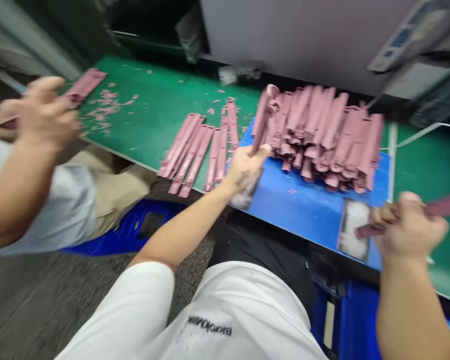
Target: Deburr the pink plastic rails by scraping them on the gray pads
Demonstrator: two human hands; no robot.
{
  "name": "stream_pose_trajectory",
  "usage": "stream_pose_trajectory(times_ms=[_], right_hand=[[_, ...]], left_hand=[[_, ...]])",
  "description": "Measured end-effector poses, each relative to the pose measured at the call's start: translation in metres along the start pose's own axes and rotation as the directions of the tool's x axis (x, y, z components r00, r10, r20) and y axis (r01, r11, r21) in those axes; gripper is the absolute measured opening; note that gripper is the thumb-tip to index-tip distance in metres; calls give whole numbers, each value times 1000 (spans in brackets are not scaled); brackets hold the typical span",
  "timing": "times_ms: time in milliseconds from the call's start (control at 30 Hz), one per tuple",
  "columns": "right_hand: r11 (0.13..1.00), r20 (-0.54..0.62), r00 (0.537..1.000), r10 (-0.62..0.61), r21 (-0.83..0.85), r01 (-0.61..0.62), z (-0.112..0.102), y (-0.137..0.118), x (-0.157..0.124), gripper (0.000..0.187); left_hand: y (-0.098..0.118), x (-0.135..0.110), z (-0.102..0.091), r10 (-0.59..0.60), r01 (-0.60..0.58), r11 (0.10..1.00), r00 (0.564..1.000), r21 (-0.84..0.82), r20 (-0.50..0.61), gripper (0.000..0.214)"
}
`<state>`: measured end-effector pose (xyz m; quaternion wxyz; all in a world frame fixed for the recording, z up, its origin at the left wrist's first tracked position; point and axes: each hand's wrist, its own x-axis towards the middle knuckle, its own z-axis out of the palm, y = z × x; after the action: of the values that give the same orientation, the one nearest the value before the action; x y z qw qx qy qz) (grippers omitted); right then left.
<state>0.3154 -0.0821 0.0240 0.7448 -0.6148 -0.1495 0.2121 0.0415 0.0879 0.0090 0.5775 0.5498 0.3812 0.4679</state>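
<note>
Green bench [157, 95] runs across the view; its near edge slants down to the right. Blue mat [292, 202] on it, bearing a heap of pink strips [322, 130] toward the far side. A band of mat shows between heap and near edge, between the two hands.

Right hand [410, 227]: raised, over the mat's right border, fingers curled, clamped on a strip, right-hand piece [448, 205]. Long end points out over green bench to the frame edge; short end reaches over the white-filled tray [354, 227]. Blurred.

Left hand [247, 165]: arm extended forward, at the heap's left side, closed round the lower end of a strip, left-hand piece [261, 120], which stands up from the grip, tilted slightly right.
</note>
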Motion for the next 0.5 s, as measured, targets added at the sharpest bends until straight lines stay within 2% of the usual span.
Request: stream_pose_trajectory(times_ms=[33,67,133,167,200,267,333,433,467,500], right_hand=[[995,60,994,-94,-38,97,-1,1,6,77],[987,47,986,-159,-10,160,0,3,13,79],[967,-61,965,-254,-7,254,-2,10,25,81],[954,-73,952,-298,2,299,-4,13,27,82],[944,-25,944,-330,22,330,-8,16,26,83],[956,119,950,-290,-3,292,-15,20,21,84],[966,186,952,-244,-41,256,-20,22,18,85],[921,96,916,-389,4,390,-25,25,21,89],[903,75,900,-429,22,429,-27,26,21,89],[905,87,901,-424,23,424,-30,27,21,89]], left_hand=[[0,3,-2,-2,2,1000,1000,26,-1,83],[-1,7,-3,38,-37,999,999,22,-22,83],[-1,13,-1,149,-157,986,982,-60,-114,87],[-1,14,1,187,-205,973,969,-104,-163,88],[-1,13,3,194,-221,966,962,-134,-193,88],[-1,9,6,139,-161,979,976,-127,-166,85],[-2,7,8,117,-129,989,983,-77,-139,83],[-2,3,10,254,-273,958,948,-81,-191,84],[-1,0,9,277,-301,949,939,-99,-202,85],[1,-3,8,257,-280,953,949,-115,-184,85]])
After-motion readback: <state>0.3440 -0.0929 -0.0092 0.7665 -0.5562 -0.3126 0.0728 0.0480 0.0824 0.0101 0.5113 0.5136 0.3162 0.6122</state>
